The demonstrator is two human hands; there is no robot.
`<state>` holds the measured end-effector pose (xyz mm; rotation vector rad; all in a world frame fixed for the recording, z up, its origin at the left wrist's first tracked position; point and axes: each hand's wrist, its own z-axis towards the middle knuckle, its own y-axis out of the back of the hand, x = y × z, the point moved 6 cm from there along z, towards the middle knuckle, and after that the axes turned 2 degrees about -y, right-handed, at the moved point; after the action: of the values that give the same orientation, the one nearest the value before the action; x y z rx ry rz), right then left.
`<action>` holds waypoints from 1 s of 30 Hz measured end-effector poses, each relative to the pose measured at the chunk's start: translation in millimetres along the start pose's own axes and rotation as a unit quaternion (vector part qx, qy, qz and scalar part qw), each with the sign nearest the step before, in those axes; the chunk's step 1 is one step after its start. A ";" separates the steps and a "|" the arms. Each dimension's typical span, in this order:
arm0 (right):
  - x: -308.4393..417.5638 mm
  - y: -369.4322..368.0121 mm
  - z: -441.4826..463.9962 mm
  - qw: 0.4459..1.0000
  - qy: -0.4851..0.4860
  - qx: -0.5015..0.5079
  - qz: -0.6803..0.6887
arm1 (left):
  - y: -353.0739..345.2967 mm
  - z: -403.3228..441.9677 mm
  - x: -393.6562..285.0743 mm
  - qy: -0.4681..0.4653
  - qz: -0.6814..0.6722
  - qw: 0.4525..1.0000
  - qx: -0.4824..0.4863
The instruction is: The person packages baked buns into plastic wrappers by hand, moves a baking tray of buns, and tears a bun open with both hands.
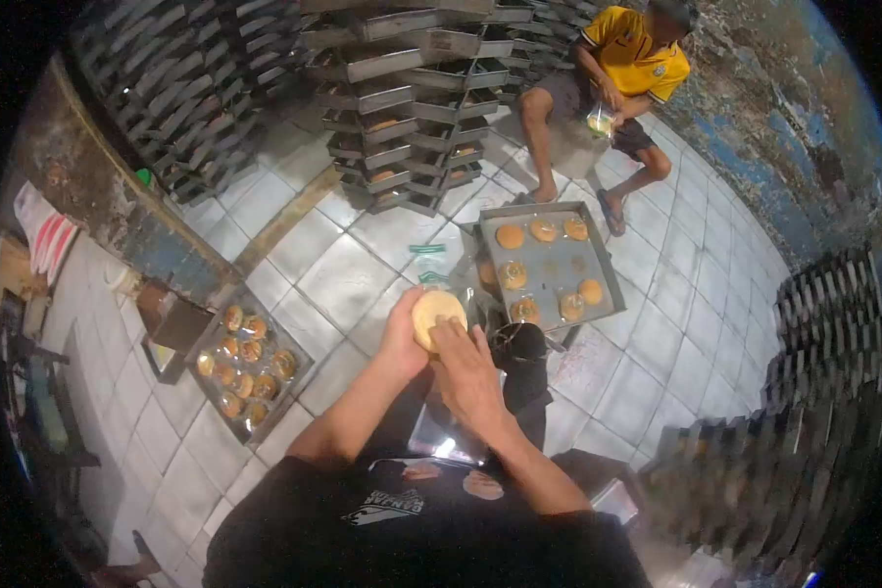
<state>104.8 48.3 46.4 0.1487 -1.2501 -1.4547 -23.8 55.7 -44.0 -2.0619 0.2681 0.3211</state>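
left hand [400,339] cups the pale bun [435,312], fingers mostly hidden; right hand [468,380] lays outstretched fingers across it, a metal tray [542,286] beyond their tips!

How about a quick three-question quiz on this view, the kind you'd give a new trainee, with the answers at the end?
1. What do the wearer's left hand and right hand both touch?

2. What colour shirt does the seated person wear?
A) red
B) yellow
C) white

3. True or false: the left baking tray shows more buns than the right baking tray.

Key:
1. A pale round bun.
2. B.
3. True.
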 end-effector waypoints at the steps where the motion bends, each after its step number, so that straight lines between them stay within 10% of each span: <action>1: 0.7 -6.7 2.1 1.000 0.012 -0.009 -0.024 | -6.8 -8.1 6.6 -0.002 0.009 1.000 0.000; 4: -10.2 12.5 15.4 0.994 0.023 -0.055 -0.090 | -25.6 -40.6 32.8 -0.221 0.215 0.951 -0.017; 8: -16.4 13.3 29.4 0.997 0.041 -0.016 -0.060 | -39.2 -13.7 -4.9 -0.086 -0.055 0.987 0.123; 13: -31.7 23.7 53.9 0.999 0.004 0.032 -0.040 | -52.5 7.7 17.5 -0.202 0.019 0.979 0.032; 19: -6.3 27.6 30.6 0.978 -0.050 0.101 0.176 | -44.8 23.1 9.0 -0.045 -0.123 0.990 0.058; 21: 1.8 18.4 21.5 0.889 -0.149 0.211 0.379 | -33.7 35.0 6.4 -0.048 -0.073 0.996 0.031; 23: 63.2 35.5 0.8 0.625 0.071 0.358 0.691 | -19.6 28.3 -9.9 -0.078 -0.074 0.994 0.032; 24: 61.1 34.6 -1.2 0.623 0.069 0.355 0.693 | -7.5 28.4 -24.5 -0.108 -0.076 0.991 0.031; 27: -12.1 30.4 6.9 0.891 -0.206 0.136 0.382 | -13.4 -7.9 -34.2 -0.159 -0.079 0.984 -0.019; 28: -12.9 53.4 19.6 0.993 -0.061 -0.089 0.057 | -26.0 -27.3 -16.4 -0.097 -0.069 0.993 0.020; 30: -0.7 55.9 25.5 0.993 0.022 -0.106 0.043 | -28.0 -46.0 11.0 0.018 -0.020 0.996 0.081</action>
<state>123.4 76.3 97.9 -0.0161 -1.0463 -1.4903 0.9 28.4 -3.1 -1.9110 0.2649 0.2302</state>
